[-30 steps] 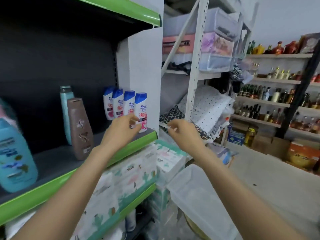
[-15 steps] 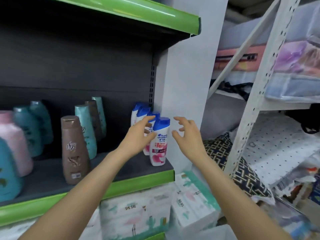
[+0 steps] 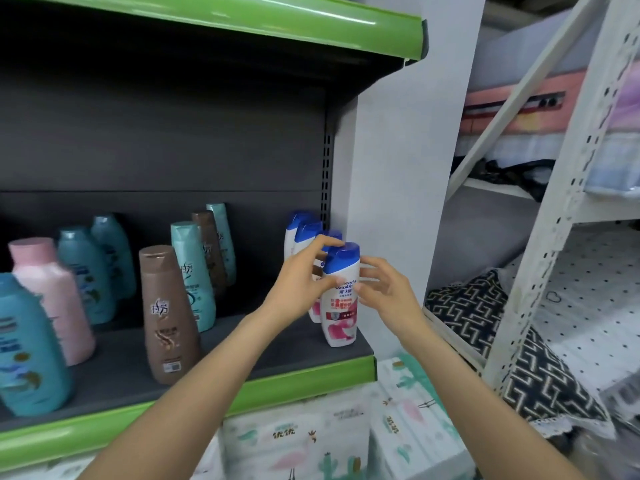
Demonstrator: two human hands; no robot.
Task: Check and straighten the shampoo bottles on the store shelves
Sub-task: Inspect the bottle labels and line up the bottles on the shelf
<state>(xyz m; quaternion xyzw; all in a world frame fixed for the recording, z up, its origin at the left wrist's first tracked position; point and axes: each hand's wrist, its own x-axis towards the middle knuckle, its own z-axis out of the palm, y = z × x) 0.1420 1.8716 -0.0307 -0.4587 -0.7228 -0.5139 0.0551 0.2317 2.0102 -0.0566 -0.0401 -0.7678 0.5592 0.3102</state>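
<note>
Left hand and right hand gripping front white shampoo bottle from both sides with curled fingers, bottle upright at right end of grey shelf, three similar bottles in a row behind

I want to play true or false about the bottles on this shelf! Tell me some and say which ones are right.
1. Both hands are on the front white bottle with the blue cap. True: the left hand and the right hand hold its sides.
2. That bottle lies flat. False: it stands upright on the shelf.
3. The brown bottle is being held. False: no hand touches it.
4. More blue-capped bottles stand behind the front one. True.
5. The shelf edge is red. False: it is green.
</note>
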